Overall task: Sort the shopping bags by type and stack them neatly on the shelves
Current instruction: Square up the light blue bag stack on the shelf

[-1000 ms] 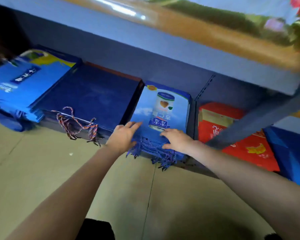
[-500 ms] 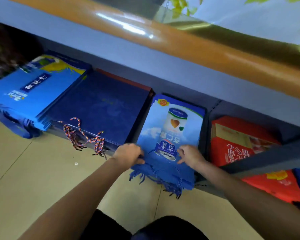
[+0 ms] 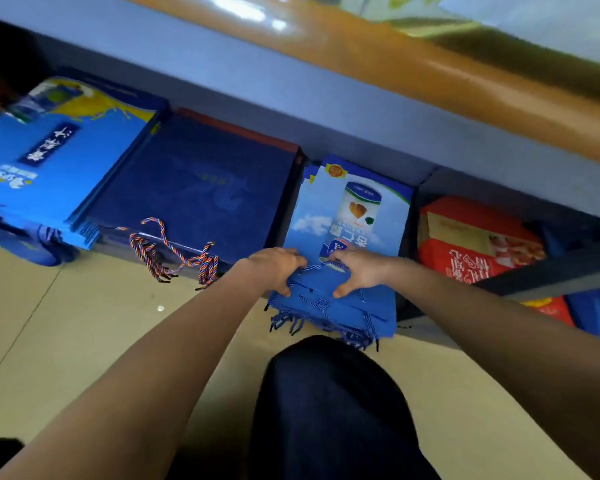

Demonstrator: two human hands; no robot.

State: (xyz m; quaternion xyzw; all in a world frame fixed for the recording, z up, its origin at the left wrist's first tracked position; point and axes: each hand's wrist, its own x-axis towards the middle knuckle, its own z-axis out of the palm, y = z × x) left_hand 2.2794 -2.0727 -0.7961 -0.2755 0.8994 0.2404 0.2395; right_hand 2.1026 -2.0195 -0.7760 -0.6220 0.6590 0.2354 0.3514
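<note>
Glossy printed paper bags (image 3: pixel 354 216) showing a sheen, dark blue bags (image 3: pixel 201 188) looking matt, twisted cord handles (image 3: pixel 174 251) fraying, smooth beige floor tiles (image 3: pixel 84 341) lying dull, orange wrapping (image 3: pixel 465 84) gleaming glossy

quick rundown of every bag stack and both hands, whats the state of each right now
can-print bag stack: flat, front end overhangs the shelf edge
left hand: grips that stack's front end
right hand: grips it too
navy bag stack: flat, cords hang over the edge
light blue bag stack: flat
red bag stack: flat
</note>
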